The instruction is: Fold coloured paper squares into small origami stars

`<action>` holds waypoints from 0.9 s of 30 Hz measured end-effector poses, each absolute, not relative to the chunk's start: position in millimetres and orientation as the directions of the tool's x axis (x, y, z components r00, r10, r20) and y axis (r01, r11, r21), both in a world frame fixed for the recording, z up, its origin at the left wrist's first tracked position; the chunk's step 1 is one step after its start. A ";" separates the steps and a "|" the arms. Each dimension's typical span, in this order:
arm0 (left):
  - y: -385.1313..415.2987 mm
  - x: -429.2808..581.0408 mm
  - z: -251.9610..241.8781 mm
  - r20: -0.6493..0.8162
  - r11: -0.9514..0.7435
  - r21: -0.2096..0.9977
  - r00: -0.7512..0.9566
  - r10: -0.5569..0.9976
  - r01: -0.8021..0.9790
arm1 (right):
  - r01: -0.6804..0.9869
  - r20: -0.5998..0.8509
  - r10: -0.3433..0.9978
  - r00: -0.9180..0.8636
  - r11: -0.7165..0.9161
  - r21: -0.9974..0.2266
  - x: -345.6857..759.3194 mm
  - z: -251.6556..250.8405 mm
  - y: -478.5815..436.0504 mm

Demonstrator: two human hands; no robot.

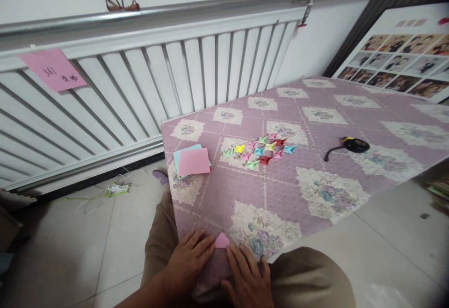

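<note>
A small pink folded paper [222,241], its pointed tip facing away from me, lies flat at the near edge of the table. My left hand [191,259] rests palm down, with outstretched fingertips touching the paper's left side. On the right side, the fingers of my right hand [247,273] lie flat against the paper, the thumb lower down. Farther off, a stack of coloured paper sheets [194,161] has a pink one on top and light blue beneath. Several small folded paper pieces [264,150] in green, yellow, pink, red and blue sit grouped beside the stack.
A flowered purple cloth covers the table [280,196]. A black object with a curved stem [356,145] lies at its right. A white radiator [196,69] stands behind, with glasses [122,3] on the pipe above. A photo board [403,55] leans at the back right.
</note>
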State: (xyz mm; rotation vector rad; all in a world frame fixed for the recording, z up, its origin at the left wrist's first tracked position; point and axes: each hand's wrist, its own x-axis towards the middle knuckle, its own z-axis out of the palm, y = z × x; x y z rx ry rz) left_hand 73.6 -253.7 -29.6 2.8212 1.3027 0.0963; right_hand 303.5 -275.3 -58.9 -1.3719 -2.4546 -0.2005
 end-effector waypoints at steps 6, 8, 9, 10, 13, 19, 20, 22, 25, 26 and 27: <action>-254.5 72.2 -31.4 0.039 -0.628 0.080 0.627 0.778 0.774 | 0.863 0.358 0.822 -0.442 0.499 -0.080 305.0 -63.6 -277.3; -254.0 72.7 -32.5 0.038 -0.625 0.082 0.624 0.780 0.776 | 0.864 0.360 0.829 -0.427 0.492 -0.108 303.5 -57.4 -272.7; -253.9 73.1 -33.2 0.043 -0.623 0.081 0.622 0.782 0.778 | 0.866 0.354 0.839 -0.414 0.483 -0.132 302.1 -52.6 -269.1; -254.1 73.7 -34.1 0.051 -0.619 0.080 0.617 0.785 0.781 | 0.869 0.339 0.854 -0.394 0.467 -0.165 300.1 -46.8 -264.7; -255.4 76.6 -36.3 0.088 -0.598 0.102 0.592 0.801 0.795 | 0.886 0.254 0.924 -0.286 0.356 -0.298 291.2 -28.9 -248.7; -249.5 95.9 -24.0 0.093 -0.424 0.318 0.417 0.904 0.848 | 0.880 0.175 0.968 -0.179 0.237 -0.412 278.7 -17.3 -226.5; -246.6 100.0 -19.9 0.065 -0.376 0.359 0.379 0.923 0.854 | 0.876 0.172 0.969 -0.179 0.236 -0.420 278.7 -17.9 -225.4; -240.3 106.8 -12.7 0.014 -0.296 0.400 0.317 0.948 0.867 | 0.874 0.169 0.967 -0.189 0.244 -0.420 279.4 -19.5 -224.5; -232.7 111.3 -8.4 -0.026 -0.270 0.389 0.303 0.952 0.881 | 0.876 0.185 0.959 -0.213 0.272 -0.398 280.3 -23.4 -224.7; -231.2 111.4 -8.9 -0.032 -0.284 0.375 0.318 0.948 0.883 | 0.874 0.198 0.955 -0.219 0.282 -0.395 280.3 -25.3 -224.8; -230.3 111.1 -10.2 -0.033 -0.304 0.358 0.337 0.941 0.883 | 0.868 0.214 0.950 -0.227 0.297 -0.397 280.3 -27.4 -224.8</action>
